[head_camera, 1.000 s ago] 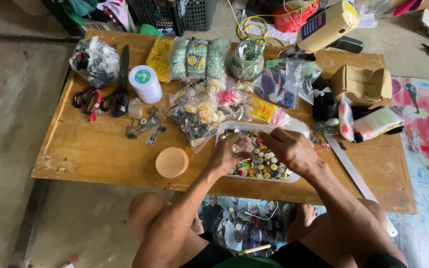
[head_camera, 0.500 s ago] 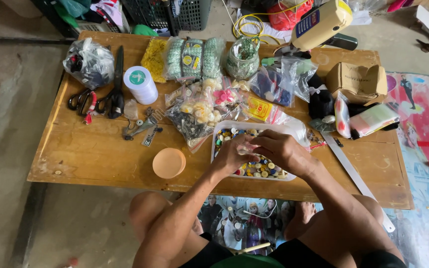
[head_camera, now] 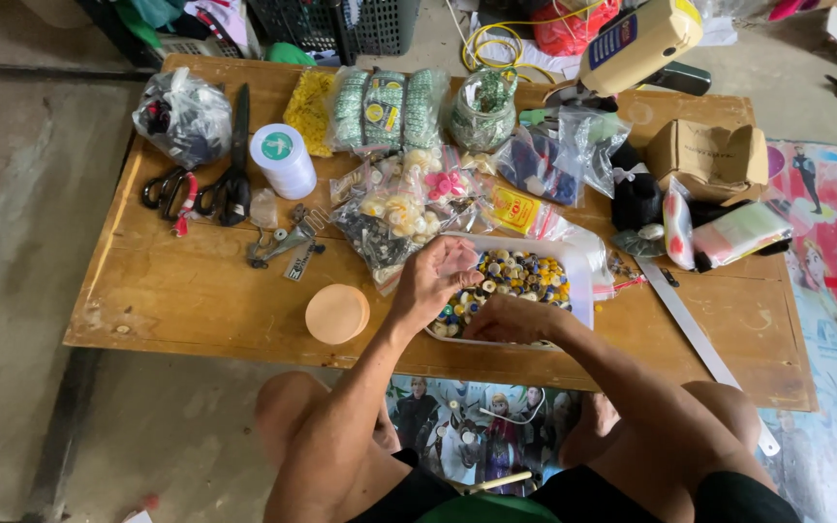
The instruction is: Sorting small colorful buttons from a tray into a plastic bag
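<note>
I look down on a low wooden desk point(head_camera: 196, 291) crowded with sewing odds and ends. My left hand point(head_camera: 433, 276) hovers with its fingers curled over the near left corner of a white tray of mixed buttons point(head_camera: 578, 281), fingertips pinched loosely as if on something small; whether a button sits between them I cannot tell. My right hand point(head_camera: 511, 320) lies palm down on the tray's near edge, fingers narrow and buried among the buttons, probably steadying the tray as it sifts. The tray sits at the desk's front, directly ahead of my knees, so both hands reach it without stretching.

Just left of the tray lies a round tan lid point(head_camera: 337, 313), set aside within easy reach. Farther back on the left are black scissors point(head_camera: 230, 184) and a white spool point(head_camera: 283, 160). Clear bags of buttons point(head_camera: 394, 218) are heaped touching the tray's far side. A metal ruler point(head_camera: 695, 334) slants off the right front edge.
</note>
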